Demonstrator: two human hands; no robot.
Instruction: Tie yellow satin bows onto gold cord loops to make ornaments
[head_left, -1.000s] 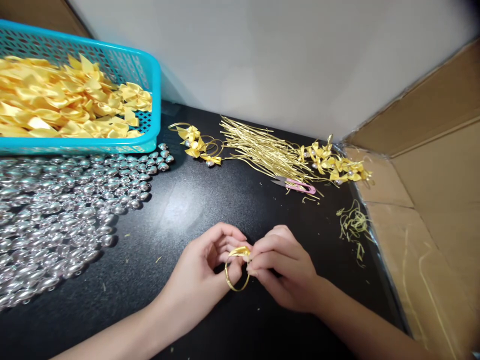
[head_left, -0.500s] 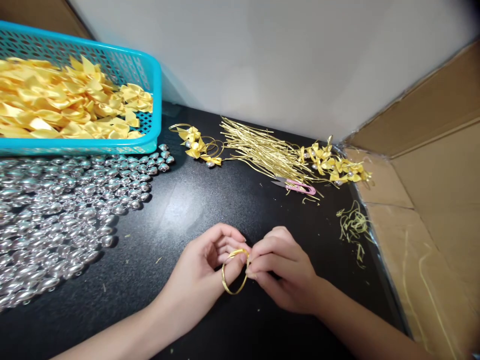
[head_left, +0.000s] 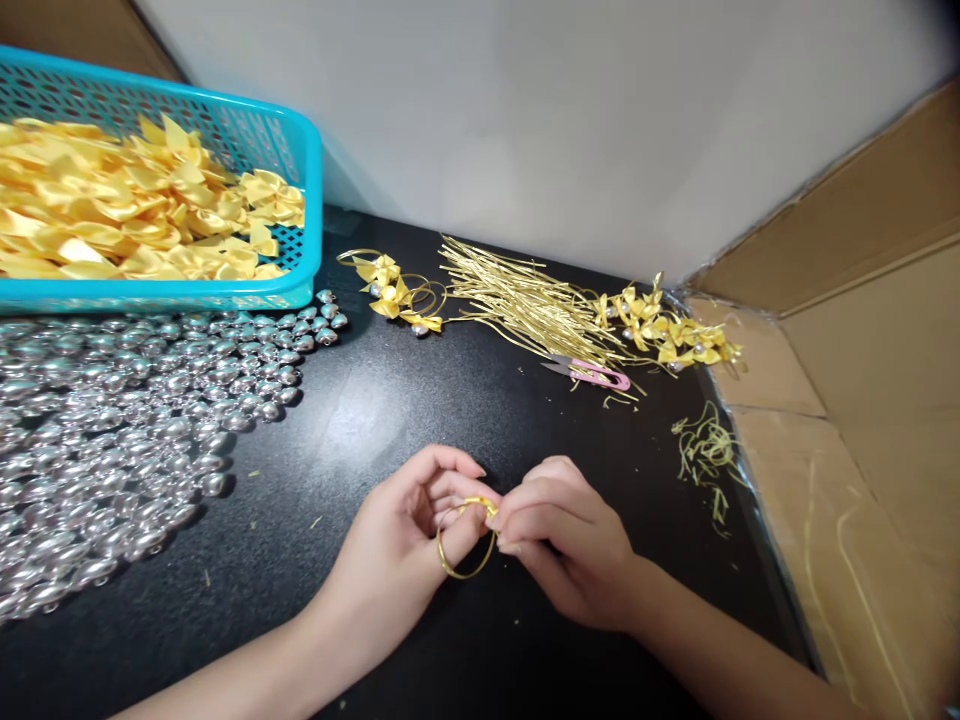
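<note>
Gold cord loop (head_left: 463,545) pinched between left hand (head_left: 405,555) and right hand (head_left: 566,545), hanging below touching fingertips, over black table (head_left: 390,400).

Basket (head_left: 300,160) far left, beads (head_left: 112,440) before it, cords (head_left: 525,300) behind scissors (head_left: 592,373), hands (head_left: 487,530) nearest.

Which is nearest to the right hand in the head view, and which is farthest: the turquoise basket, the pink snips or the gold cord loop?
1. gold cord loop: pinched in the fingers of the right hand, on its left.
2. pink snips: on the table behind the hand.
3. turquoise basket: far back left.
</note>
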